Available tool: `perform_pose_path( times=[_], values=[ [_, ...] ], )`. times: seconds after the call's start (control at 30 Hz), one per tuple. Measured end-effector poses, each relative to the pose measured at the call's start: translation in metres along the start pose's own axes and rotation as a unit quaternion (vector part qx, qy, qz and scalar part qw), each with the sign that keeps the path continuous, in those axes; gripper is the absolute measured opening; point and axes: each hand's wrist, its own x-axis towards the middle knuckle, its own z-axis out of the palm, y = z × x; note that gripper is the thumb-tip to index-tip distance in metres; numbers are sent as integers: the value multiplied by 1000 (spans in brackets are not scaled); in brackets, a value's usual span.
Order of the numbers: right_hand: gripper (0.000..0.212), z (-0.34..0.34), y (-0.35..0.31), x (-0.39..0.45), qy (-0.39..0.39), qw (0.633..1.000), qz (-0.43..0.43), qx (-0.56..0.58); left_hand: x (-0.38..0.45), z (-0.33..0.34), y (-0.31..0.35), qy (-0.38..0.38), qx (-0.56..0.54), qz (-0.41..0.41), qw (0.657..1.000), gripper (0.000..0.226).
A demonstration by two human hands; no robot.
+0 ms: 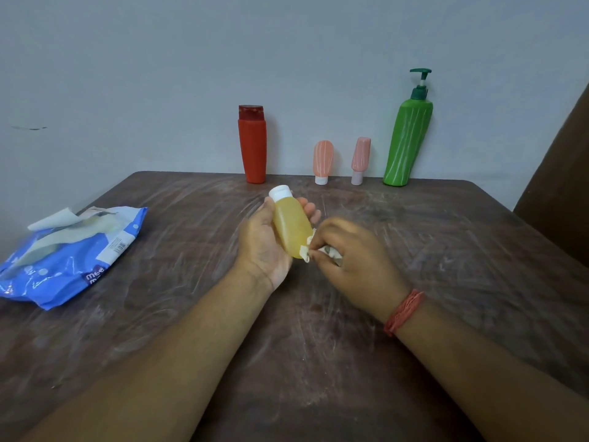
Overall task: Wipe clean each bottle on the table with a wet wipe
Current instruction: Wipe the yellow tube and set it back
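Note:
My left hand (263, 244) holds a small yellow bottle (291, 226) with a white cap, tilted, above the middle of the table. My right hand (349, 255) pinches a crumpled white wet wipe (306, 250) against the bottle's lower end. At the back edge, by the wall, stand a red bottle (252, 145), an orange tube (323, 162) and a pink tube (360, 161), both standing on their white caps, and a tall green pump bottle (408, 140).
A blue pack of wet wipes (68, 255) lies at the left of the brown, smeared table (318, 346), its flap open and a wipe sticking out. A dark brown object (561, 173), possibly a chair back, stands at the right edge.

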Motion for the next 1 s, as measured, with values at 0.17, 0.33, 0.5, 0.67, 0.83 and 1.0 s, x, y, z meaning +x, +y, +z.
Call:
perform_pose_path(
  times=[0.17, 0.33, 0.5, 0.67, 0.83, 1.0],
  values=[
    [8, 5, -7, 1, -9, 993, -94, -75, 0, 1, -8, 13, 17, -33, 999, 58],
    [9, -5, 4, 2, 3, 996, -60, -69, 0, 1, -2, 1, 2, -8, 1000, 42],
    [5, -5, -3, 1, -44, 987, -125, -95, -1, 3, -4, 4, -6, -12, 1000, 41],
    [7, -5, -2, 3, -46, 984, -119, -124, 2, 1, -2, -2, -6, -14, 1000, 40],
    [9, -12, 12, 1, -35, 995, -50, -84, -2, 4, 0, -10, 27, -12, 1000, 46],
    [6, -7, 10, 1, 52, 996, 54, 50, -2, -1, 0, -37, 51, -43, 997, 44]
  ],
)
